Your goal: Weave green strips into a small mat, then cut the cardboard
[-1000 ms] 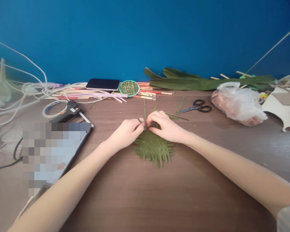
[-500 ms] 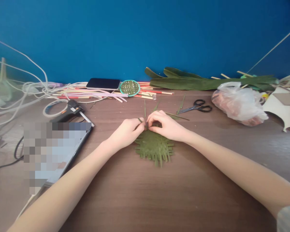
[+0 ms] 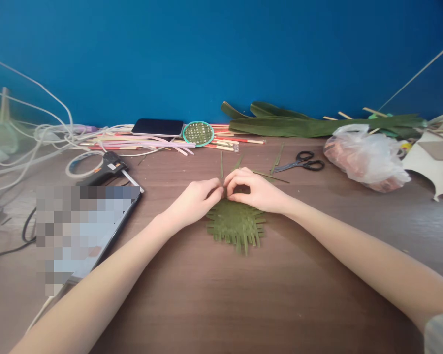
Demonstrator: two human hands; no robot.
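A woven mat of green leaf strips point(image 3: 238, 223) lies flat on the table, its cut ends sticking out around the near edge. At its far edge my left hand point(image 3: 199, 199) is closed, thumb and fingers pinched on a thin leaf strip that they mostly cover. My right hand point(image 3: 254, 191) pinches at the same spot, fingertips almost touching the left ones. Both hands hide the mat's far edge. Just beyond them lie a narrow loose strip point(image 3: 222, 164) and further leaf strips point(image 3: 277, 158).
Black-handled scissors point(image 3: 304, 162) lie beyond my right hand, near a plastic bag point(image 3: 365, 160). Long leaves point(image 3: 291, 125) rest along the blue wall. A phone point(image 3: 158, 127) and a teal-rimmed woven disc point(image 3: 198, 133) sit at the back. To the left are a glue gun point(image 3: 109, 169) and a blurred-out tablet point(image 3: 92, 231).
The bit of leaf strip that showed above my left fingers is out of sight now. My fingertips have shifted slightly; the mat stays in place.
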